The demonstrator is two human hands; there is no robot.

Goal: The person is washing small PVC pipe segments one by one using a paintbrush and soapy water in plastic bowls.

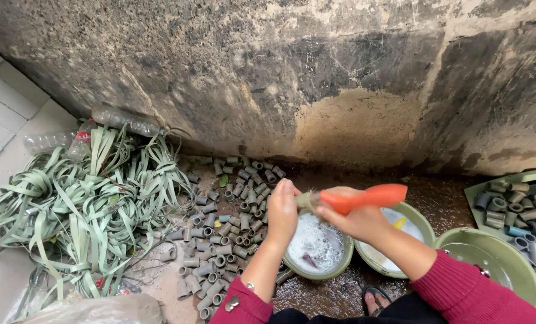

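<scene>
My right hand (358, 219) gripping an orange-handled brush (364, 198), my left hand (281, 210) pinching a small piece against its bristles, both above a soapy bowl (317, 247), grey pipe pieces (226, 228) heaped on the ground beside, green strips (88, 198) farther left

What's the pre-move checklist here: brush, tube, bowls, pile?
1. Brush gripped by right hand: ok.
2. Tube held in left hand: cannot tell, fingers hide it.
3. Hands over the foamy bowl: ok.
4. Second bowl beside it, touching: ok.
5. Empty bowl on the right, free to receive: ok.
6. Tube pile on the ground by the left hand: ok.
</scene>
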